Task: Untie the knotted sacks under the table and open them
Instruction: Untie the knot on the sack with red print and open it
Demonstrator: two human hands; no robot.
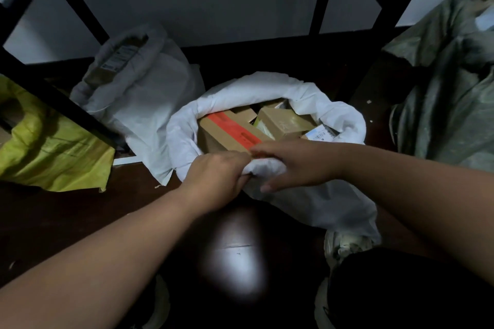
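A white sack [315, 104] stands on the dark floor in the middle, its mouth wide open and its rim rolled down. Inside lie several cardboard boxes [283, 123], one with a red strip [232, 128]. My left hand [216, 181] grips the near rim of the sack, fingers curled into the fabric. Beside it, my right hand [294, 165] holds the same rolled rim, fingers over the top and thumb underneath. A second white sack [144, 88] stands behind to the left with its top rolled open.
A yellow sack [53, 152] lies at the left, a grey-green sack [449, 83] at the right. Black table legs [53, 96] slant across the top and left. My shoes [344, 246] sit below the sack. A grey wall is behind.
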